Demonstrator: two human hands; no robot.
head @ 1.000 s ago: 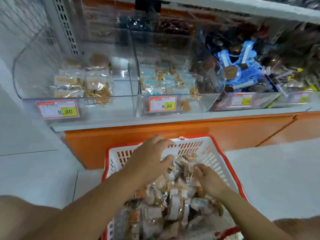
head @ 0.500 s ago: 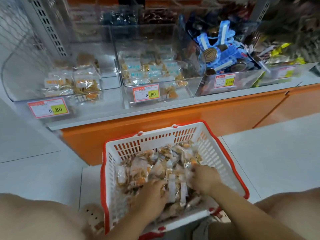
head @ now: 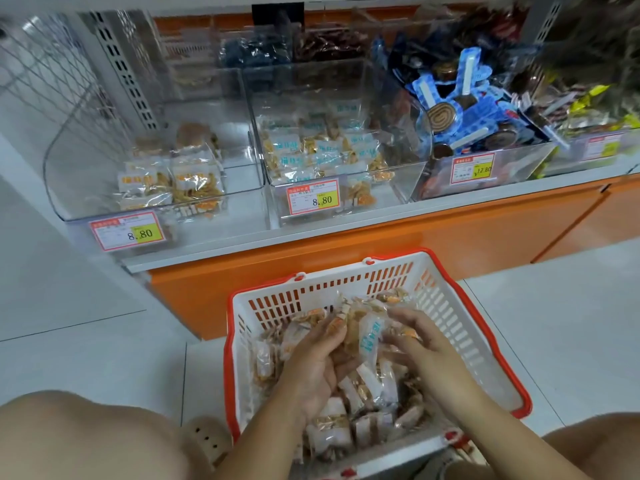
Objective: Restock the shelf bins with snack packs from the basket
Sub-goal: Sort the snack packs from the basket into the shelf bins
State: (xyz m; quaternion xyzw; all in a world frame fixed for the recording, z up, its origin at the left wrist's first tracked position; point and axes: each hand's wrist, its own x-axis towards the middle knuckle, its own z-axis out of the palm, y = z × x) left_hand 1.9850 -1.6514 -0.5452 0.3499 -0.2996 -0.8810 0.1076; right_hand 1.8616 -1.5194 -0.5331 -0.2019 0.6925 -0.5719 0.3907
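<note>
1. Grip: the left hand [head: 318, 362] is turned palm-in, its fingers curled under and around a bunch of snack packs [head: 349, 341]. The right hand [head: 427, 348] closes on the same bunch from the other side, fingers bent against the wrappers and thumb over the top. Both hands are grasping, and neither is empty.
2. Held load: a clear pack with blue lettering [head: 370, 336] stands upright between the two hands. Orange-marked packs show at the fingertips. I cannot count the packs.
3. Change: half a second ago both hands lay knuckles-up, buried in the pile. Now they face each other, slightly raised, with the bunch pressed between them. Rummaging has become a two-handed scoop.
4. Location: the bunch is inside the basket [head: 516, 389], just above the remaining pile, which covers the basket floor. Nothing has reached the shelf yet.
5. Targets: the middle bin [head: 398, 188] holds blue-lettered packs and the left bin [head: 69, 188] holds orange-labelled ones. Both are low on stock and carry 8.80 tags.
6. Judgement: the pick is nearly complete. The load looks mixed, so it probably needs sorting by label before it is dropped. Slippery wrappers may spill from an open-sided scoop on the lift.
</note>
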